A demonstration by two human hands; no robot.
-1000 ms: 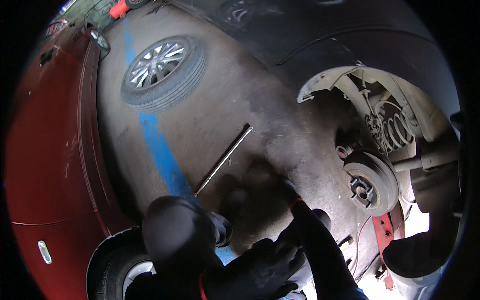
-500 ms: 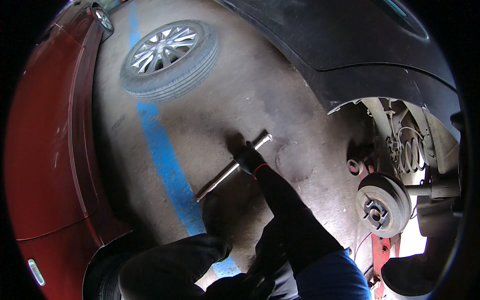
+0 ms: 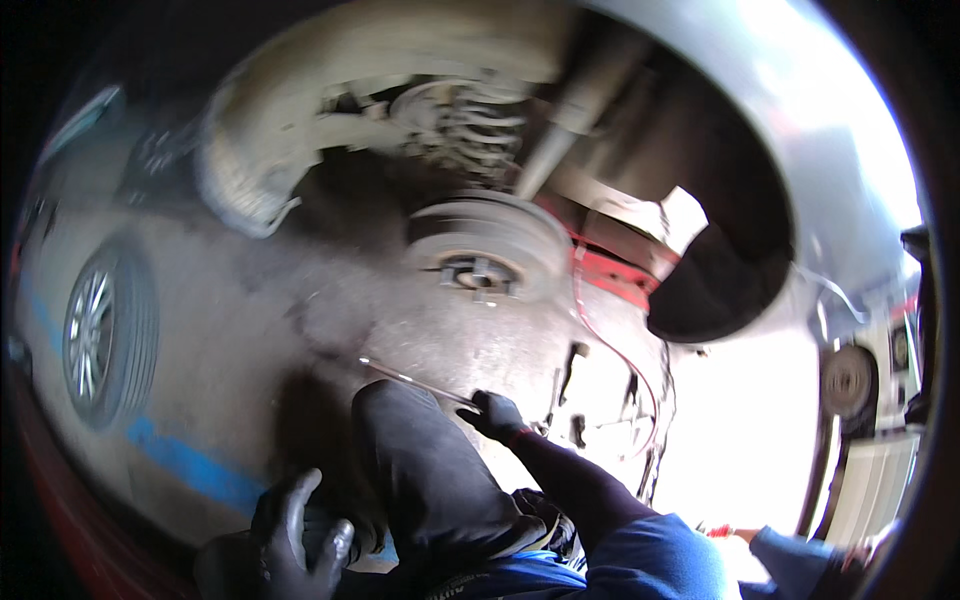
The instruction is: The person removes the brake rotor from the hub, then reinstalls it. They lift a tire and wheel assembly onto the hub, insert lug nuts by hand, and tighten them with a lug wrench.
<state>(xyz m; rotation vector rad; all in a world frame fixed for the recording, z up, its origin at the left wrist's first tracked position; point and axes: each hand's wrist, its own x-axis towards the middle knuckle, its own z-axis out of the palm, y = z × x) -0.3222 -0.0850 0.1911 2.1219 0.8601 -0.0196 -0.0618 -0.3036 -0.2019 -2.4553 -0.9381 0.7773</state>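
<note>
My gloved right hand (image 3: 493, 414) grips a long silver bar tool (image 3: 410, 380) near my bent knee. My gloved left hand (image 3: 298, 535) is low at centre-left, fingers apart and holding nothing. Ahead of me, blurred, is a dark car's open wheel well (image 3: 280, 100) with a coil spring (image 3: 483, 130) and a bare brake drum with studs (image 3: 475, 230).
A loose wheel (image 3: 110, 340) is at left beside a blue floor stripe (image 3: 200, 465). A red jack (image 3: 610, 280), a hose (image 3: 590, 325) and tools (image 3: 565, 385) are under the car. Another person's blue sleeve (image 3: 800, 555) shows lower right, and another tyre (image 3: 848, 380) at right.
My view has swung right to face the wheel well. My right hand reached to the bar on the floor and now holds it raised. My left hand has come into clear view.
</note>
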